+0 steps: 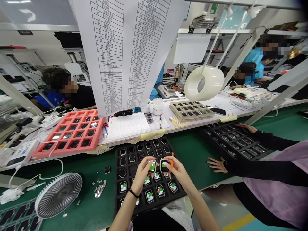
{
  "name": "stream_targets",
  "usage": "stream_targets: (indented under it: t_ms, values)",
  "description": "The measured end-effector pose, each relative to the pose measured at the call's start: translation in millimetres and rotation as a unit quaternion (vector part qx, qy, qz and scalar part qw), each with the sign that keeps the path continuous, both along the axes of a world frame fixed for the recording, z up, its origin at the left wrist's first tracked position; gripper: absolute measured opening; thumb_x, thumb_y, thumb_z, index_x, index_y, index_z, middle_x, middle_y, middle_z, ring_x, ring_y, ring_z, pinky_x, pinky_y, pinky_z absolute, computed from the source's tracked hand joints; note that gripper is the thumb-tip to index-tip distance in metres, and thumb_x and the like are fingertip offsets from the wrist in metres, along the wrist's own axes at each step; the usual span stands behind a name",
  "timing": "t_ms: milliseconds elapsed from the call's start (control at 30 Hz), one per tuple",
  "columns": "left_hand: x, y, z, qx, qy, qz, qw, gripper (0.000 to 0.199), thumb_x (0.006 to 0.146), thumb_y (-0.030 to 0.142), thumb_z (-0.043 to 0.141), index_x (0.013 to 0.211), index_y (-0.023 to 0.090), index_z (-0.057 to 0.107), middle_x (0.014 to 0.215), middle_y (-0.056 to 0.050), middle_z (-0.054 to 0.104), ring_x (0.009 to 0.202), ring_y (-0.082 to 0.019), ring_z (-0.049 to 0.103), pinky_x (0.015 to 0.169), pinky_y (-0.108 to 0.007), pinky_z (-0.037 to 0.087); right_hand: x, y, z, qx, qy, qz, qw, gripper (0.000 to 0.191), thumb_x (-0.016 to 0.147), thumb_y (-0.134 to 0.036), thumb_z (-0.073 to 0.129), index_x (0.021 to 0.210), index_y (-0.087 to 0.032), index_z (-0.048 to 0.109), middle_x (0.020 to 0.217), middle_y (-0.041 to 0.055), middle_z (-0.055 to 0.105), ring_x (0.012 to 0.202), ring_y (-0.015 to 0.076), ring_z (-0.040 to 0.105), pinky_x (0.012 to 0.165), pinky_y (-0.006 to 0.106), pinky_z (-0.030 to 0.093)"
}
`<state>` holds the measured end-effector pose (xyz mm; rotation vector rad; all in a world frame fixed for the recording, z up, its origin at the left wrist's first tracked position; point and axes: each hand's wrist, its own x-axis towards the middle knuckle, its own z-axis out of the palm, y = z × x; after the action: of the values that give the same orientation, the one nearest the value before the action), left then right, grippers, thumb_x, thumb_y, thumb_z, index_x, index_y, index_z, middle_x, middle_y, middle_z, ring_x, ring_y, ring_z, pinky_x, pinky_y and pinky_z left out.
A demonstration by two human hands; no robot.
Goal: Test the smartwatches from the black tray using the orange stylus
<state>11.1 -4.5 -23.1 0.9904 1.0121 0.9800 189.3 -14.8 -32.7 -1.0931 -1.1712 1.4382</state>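
Over a black foam tray (132, 148) of square watch faces, my left hand (144, 170) pinches a smartwatch case (152, 166) whose screen glows green and white. Beside it, my right hand (176, 168) grips a second smartwatch case (164, 165) with a similar lit screen. An orange stick-like thing (172, 159) stands upright at the right fingers. Watches in the tray's nearer rows, such as this lit smartwatch (149, 196), show green and white blocks. Those in the farther rows, like this dark smartwatch (123, 152), are unlit. My hands hide part of the tray's middle.
A white fan (59, 195), a loose watch (107, 169) and small scraps (100, 188) lie left. Behind are a pink foam tray (72, 128), paper sheets (129, 126) and a beige tray (191, 110). A printed list hangs ahead. At right, a co-worker's hand (218, 164) rests on the green bench.
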Motion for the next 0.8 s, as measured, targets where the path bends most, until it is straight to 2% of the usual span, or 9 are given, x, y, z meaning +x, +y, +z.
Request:
stream_targets:
  t_ms: [167, 333, 500, 667, 800]
  values:
    - [-0.6, 1.1, -5.3, 0.035, -0.023, -0.033, 0.999, 0.039, 0.08, 0.043, 0.066, 0.11, 0.02, 0.055, 0.102, -0.006, 0.064, 0.06, -0.009, 0.053, 0.054, -0.021, 0.041, -1.2, -0.2, 3.2, -0.001, 0.019, -0.015, 1.0, 0.025, 0.083, -0.049, 0.062, 0.093, -0.025, 0.06, 0.067, -0.0033, 0.053, 0.051, 0.0126, 0.053, 0.044, 0.025, 0.038]
    - [0.3, 1.7, -9.0, 0.074, -0.037, -0.048, 0.995, 0.048, 0.074, 0.038, 0.074, 0.114, 0.021, 0.052, 0.108, -0.007, 0.062, 0.078, -0.014, 0.057, 0.068, -0.025, 0.047, -1.6, 1.1, 3.7, -0.009, 0.017, -0.021, 1.0, 0.028, 0.082, -0.051, 0.062, 0.091, -0.024, 0.06, 0.064, -0.0036, 0.053, 0.05, 0.0131, 0.054, 0.043, 0.025, 0.038]
    - [-1.7, 1.1, -5.0, 0.028, -0.021, -0.019, 0.999, 0.038, 0.083, 0.044, 0.062, 0.111, 0.02, 0.055, 0.103, -0.006, 0.065, 0.06, -0.009, 0.054, 0.055, -0.022, 0.042, -2.3, 0.7, 3.4, -0.019, 0.004, -0.038, 0.999, 0.03, 0.083, -0.052, 0.06, 0.088, -0.023, 0.06, 0.063, -0.0037, 0.052, 0.047, 0.0124, 0.053, 0.044, 0.026, 0.037]
    - [-3.4, 0.2, -3.0, 0.003, -0.018, 0.008, 1.0, 0.032, 0.087, 0.047, 0.053, 0.098, 0.018, 0.061, 0.089, -0.005, 0.068, 0.056, -0.01, 0.053, 0.051, -0.022, 0.041, -1.5, -1.3, -0.7, -0.003, 0.005, -0.021, 1.0, 0.028, 0.084, -0.05, 0.06, 0.094, -0.024, 0.06, 0.067, -0.0029, 0.053, 0.051, 0.0134, 0.054, 0.044, 0.026, 0.037]
    - [-2.7, 0.1, -3.6, 0.001, -0.035, 0.003, 0.999, 0.034, 0.088, 0.043, 0.053, 0.111, 0.02, 0.058, 0.1, -0.006, 0.067, 0.058, -0.01, 0.056, 0.053, -0.023, 0.04, -1.3, -2.2, -2.9, 0.009, -0.003, -0.003, 1.0, 0.028, 0.085, -0.046, 0.06, 0.104, -0.026, 0.058, 0.081, -0.0008, 0.056, 0.055, 0.0115, 0.054, 0.048, 0.026, 0.041]
